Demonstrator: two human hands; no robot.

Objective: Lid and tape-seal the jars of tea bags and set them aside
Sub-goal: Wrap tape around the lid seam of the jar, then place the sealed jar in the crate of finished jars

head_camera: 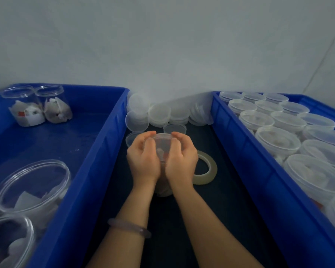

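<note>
A clear jar of tea bags [163, 187] stands on the dark table between two blue bins, with a clear lid [162, 141] on its top. My left hand [143, 159] curls round the lid's left side and my right hand [181, 157] curls round its right side. Both hands hide most of the jar's wall. A roll of clear tape [206, 168] lies flat just right of my right hand. A pile of loose clear lids [159, 113] leans against the wall behind the jar.
The blue bin on the left [97, 151] holds several open jars of tea bags [32, 188]. The blue bin on the right [238, 144] is packed with several lidded jars [277, 141]. A white wall rises close behind.
</note>
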